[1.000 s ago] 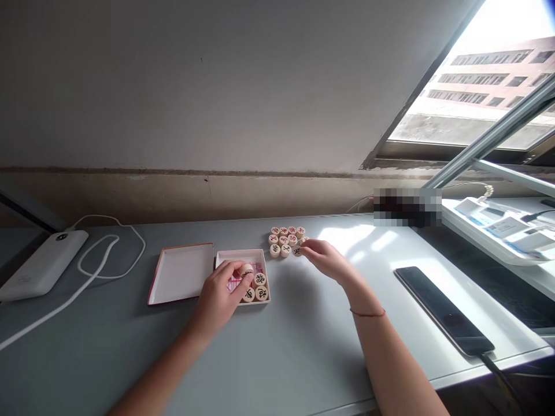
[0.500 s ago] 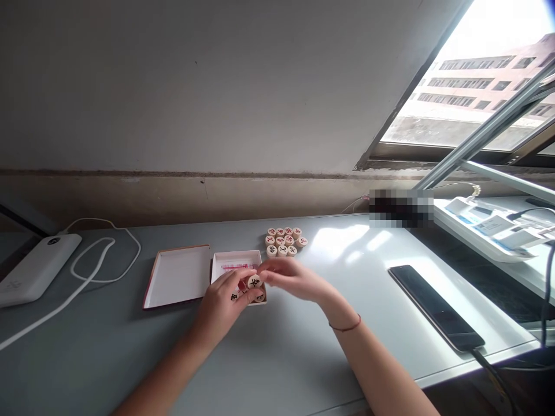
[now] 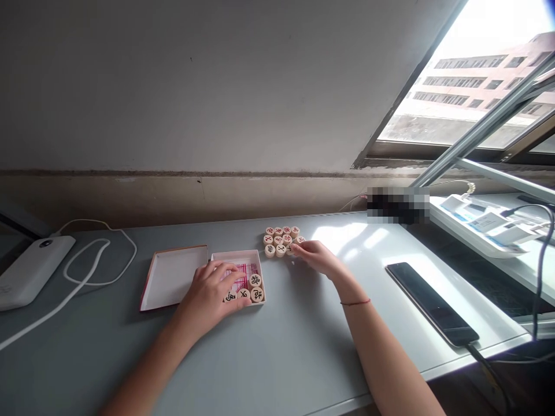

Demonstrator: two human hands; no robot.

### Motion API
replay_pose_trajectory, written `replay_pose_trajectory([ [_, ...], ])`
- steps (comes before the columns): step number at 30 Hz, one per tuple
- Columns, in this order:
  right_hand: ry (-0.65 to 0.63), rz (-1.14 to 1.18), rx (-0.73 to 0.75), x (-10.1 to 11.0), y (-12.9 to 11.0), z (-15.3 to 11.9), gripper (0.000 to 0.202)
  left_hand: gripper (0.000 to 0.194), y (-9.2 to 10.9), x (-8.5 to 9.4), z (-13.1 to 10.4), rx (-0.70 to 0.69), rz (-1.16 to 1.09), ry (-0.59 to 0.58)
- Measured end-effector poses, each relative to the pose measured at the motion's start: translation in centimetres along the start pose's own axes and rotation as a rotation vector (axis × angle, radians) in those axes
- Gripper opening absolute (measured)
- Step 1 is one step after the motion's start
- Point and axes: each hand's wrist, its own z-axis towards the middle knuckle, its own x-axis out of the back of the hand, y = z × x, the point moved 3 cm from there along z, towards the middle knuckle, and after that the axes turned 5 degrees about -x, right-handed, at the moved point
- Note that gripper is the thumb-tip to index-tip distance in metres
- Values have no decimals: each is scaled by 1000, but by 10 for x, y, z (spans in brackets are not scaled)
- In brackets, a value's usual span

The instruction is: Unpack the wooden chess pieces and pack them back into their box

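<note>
My left hand (image 3: 212, 289) rests over the open white box (image 3: 263, 271), fingers spread apart, the thumb touching the xiangqi pieces inside. Several pieces with black characters lie along the box's near and right sides, among them a piece (image 3: 255, 280) behind the front row; my hand hides part of the interior. My right hand (image 3: 318, 257) is at the near right corner of a block of xiangqi pieces (image 3: 278, 240) on the table, with thumb and fingers closed on a piece (image 3: 289, 249). Red characters mark the back rows of this block, black ones the front row.
Left of the box lies its lid (image 3: 173, 280), inside up. A white power bank (image 3: 34, 271) with a looping white cable (image 3: 84, 277) is at far left. To the right are a phone (image 3: 431, 303) on a cable and a white tray (image 3: 477, 231) holding small items.
My right hand has moved from the box to the block of pieces. My left hand, earlier around a piece with a black character, has spread its fingers over the box.
</note>
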Motion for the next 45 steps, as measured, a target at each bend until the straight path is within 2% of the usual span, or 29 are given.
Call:
replay_pose_trajectory([
  [3, 48, -63, -35, -1, 2, 2, 46, 34, -2, -1, -1, -4, 29, -28],
  [8, 265, -141, -129, 14, 6, 2, 32, 32, -3, -1, -1, 25, 15, -30],
  [11, 269, -133, -122, 14, 5, 3, 25, 31, -5, -1, -1, 43, -2, -26],
  [16, 260, -96, -100, 11, 2, 3, 31, 30, -4, 0, -1, 73, -15, -39],
  [20, 360, -101, -57, 13, -11, -7, 28, 32, -5, 3, -2, 75, -11, -98],
  [22, 310, -95, 64, 5, -24, -16, 27, 36, -6, 4, -3, 73, -10, -140],
  [26, -92, -155, 312, -33, -49, -36, 31, 36, -9, 2, -5, 107, -25, -225],
  [28, -186, -206, 362, -50, -54, -42, 31, 31, -8, 1, -4, 126, -34, -224],
  [32, -222, -205, 397, -66, -54, -42, 31, 31, 1, -1, -3, 120, -32, -204],
  [38, -195, -135, 469, -69, -53, -37, 30, 36, 10, -3, 1, 124, -63, -153],
  [42, -183, -166, 501, -73, -56, -39, 28, 38, 12, -7, 10, 221, 40, -90],
  [45, -148, -197, 506, -76, -58, -41, 27, 33, 17, -13, 16, 230, 114, -121],
])
